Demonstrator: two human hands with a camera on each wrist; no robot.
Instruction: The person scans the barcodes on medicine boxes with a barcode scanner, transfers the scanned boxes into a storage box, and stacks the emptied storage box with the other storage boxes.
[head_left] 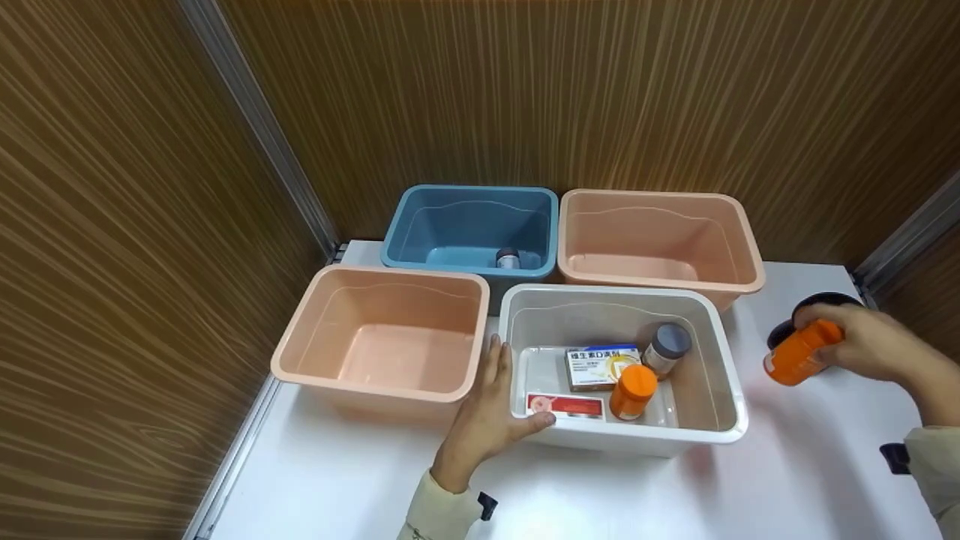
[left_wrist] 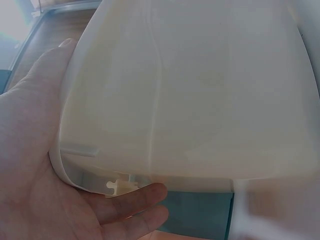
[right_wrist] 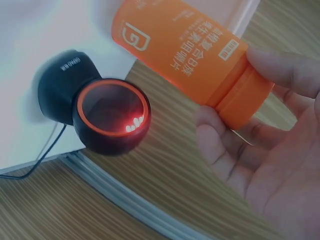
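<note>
My right hand [head_left: 870, 341] pinches an orange pill bottle [head_left: 801, 354] near its cap, tilted over the table's right side. In the right wrist view the bottle [right_wrist: 180, 55] shows its printed label beside a black barcode scanner [right_wrist: 112, 112] with glowing red lights. Against the near left corner of a white bin [head_left: 615, 439] rests my left hand [head_left: 484, 412], fingers straight along the side and thumb on the front rim. Inside that bin are another orange bottle [head_left: 634, 391], a dark-capped bottle [head_left: 667, 349], a white vitamin box [head_left: 600, 366] and a red-and-white box [head_left: 566, 406].
A pink bin [head_left: 375, 386] stands left of the white one. Behind are a blue bin [head_left: 469, 271] holding a small dark-capped bottle [head_left: 508, 259], and a second pink bin [head_left: 660, 281]. Wood-patterned panels [head_left: 480, 90] enclose the white table [head_left: 300, 465] at the back and sides.
</note>
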